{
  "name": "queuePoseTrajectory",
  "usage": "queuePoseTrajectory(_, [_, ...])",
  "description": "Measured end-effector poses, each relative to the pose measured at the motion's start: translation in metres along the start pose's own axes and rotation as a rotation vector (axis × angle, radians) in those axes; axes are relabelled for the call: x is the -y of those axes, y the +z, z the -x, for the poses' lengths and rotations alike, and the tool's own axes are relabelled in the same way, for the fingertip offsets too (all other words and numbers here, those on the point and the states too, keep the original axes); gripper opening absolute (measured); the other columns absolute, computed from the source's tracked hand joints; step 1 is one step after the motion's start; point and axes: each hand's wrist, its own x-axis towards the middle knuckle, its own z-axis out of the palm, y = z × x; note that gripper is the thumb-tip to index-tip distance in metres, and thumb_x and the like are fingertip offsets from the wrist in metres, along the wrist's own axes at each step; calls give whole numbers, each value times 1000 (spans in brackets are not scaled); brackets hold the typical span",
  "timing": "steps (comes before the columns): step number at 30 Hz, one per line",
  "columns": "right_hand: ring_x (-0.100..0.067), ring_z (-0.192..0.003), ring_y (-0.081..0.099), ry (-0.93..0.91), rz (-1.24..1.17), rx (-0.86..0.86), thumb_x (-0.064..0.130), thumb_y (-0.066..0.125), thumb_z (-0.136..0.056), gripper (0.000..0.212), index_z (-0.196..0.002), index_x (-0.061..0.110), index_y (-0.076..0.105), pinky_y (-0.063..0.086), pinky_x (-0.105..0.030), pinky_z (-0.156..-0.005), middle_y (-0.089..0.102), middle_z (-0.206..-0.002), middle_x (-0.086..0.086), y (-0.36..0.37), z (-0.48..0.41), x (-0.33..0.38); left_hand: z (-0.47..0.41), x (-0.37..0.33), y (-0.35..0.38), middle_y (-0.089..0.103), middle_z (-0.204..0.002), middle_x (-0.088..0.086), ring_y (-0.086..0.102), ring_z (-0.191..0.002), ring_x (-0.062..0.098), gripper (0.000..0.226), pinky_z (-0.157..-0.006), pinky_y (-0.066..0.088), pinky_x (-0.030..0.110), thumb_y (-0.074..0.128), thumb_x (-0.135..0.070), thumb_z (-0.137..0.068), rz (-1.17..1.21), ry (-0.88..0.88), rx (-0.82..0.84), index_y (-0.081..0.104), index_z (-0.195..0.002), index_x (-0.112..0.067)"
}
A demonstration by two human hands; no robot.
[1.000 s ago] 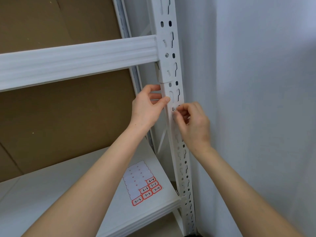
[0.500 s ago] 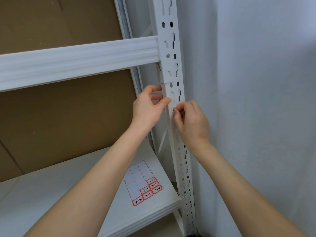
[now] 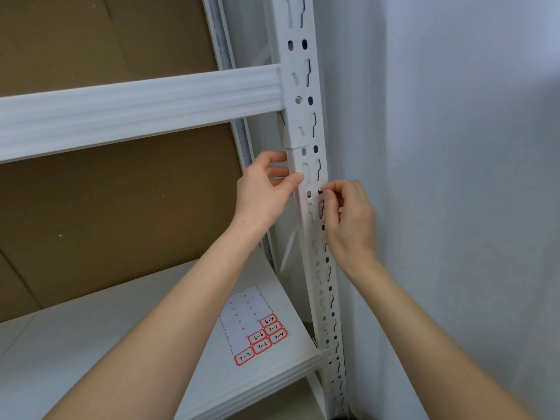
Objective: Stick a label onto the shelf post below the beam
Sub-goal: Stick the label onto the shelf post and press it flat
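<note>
- Label (image 3: 307, 199): white with a thin red border, lying against the front face of the shelf post (image 3: 303, 125), below the beam (image 3: 136, 107), right of the frame's centre; only faint red traces of its border show, so its full outline cannot be told
- Orientation: the label appears to run across the post's face, from a red trace near the left edge to the right hand's fingertips; the post's own long axis runs upright, leaning from upper centre to lower right of the frame
- Left hand (image 3: 263, 192): grips the post just above the label, thumb pressed on the front face, fingers curled behind the left edge
- Right hand (image 3: 348, 216): fingers curled, thumb and forefinger pinching the label's end at the post's right edge
- Change from a second ago: the right fingertips have shifted from the middle of the post's face toward its right edge, uncovering a pair of holes; the left hand has kept its place
- Label sheet (image 3: 257, 328): on the shelf board (image 3: 121, 344), lower centre, some labels numbered
</note>
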Motion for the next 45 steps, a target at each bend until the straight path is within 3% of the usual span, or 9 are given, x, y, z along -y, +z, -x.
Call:
queuePoseTrajectory(4, [-2,-67,51,-29,-27,-5,22,60,-88,9,-88,12,61,45,-23,-61,54,-88,6,1,2,4,0,-1,0,68,-106,-1,66,-95,14,32,-89,55,41,70,-22,-84,6,-2,0,55,-112,-27])
queuePoseTrajectory(12, [-15,-64,53,-36,23,-25,11,63,-84,6,-79,11,61,47,-33,-59,59,-84,-3,6,-3,11,0,0,0,68,-105,0,67,-95,14,32,-89,54,42,70,-22,-84,11,0,2,55,-112,-28])
queuePoseTrajectory(17, [-15,-69,53,123,-35,-22,9,59,-87,11,-79,15,55,46,-30,-64,59,-85,-4,-2,-7,9,0,0,-1,68,-107,2,67,-96,16,32,-90,54,42,70,-23,-84,2,9,9,53,-110,-29])
queuePoseTrajectory(24, [-8,-62,58,296,-227,-28,6,65,-78,26,-65,24,52,49,-22,-61,61,-66,9,-15,-1,15,0,1,-1,68,-107,1,67,-97,16,31,-90,54,43,70,-23,-84,-1,17,8,53,-109,-30])
queuePoseTrajectory(33, [-18,-65,66,442,-294,69,14,71,-79,8,-73,19,70,58,-40,-74,69,-66,2,-9,4,25,0,1,-1,69,-107,1,67,-97,15,31,-89,54,42,70,-23,-84,13,6,7,54,-110,-29])
queuePoseTrajectory(45, [-20,-68,67,475,-137,95,13,64,-75,8,-67,17,65,57,-37,-72,67,-63,-1,-7,-6,31,0,0,2,69,-104,-1,67,-94,13,30,-89,55,41,70,-22,-83,14,5,-25,55,-109,-29])
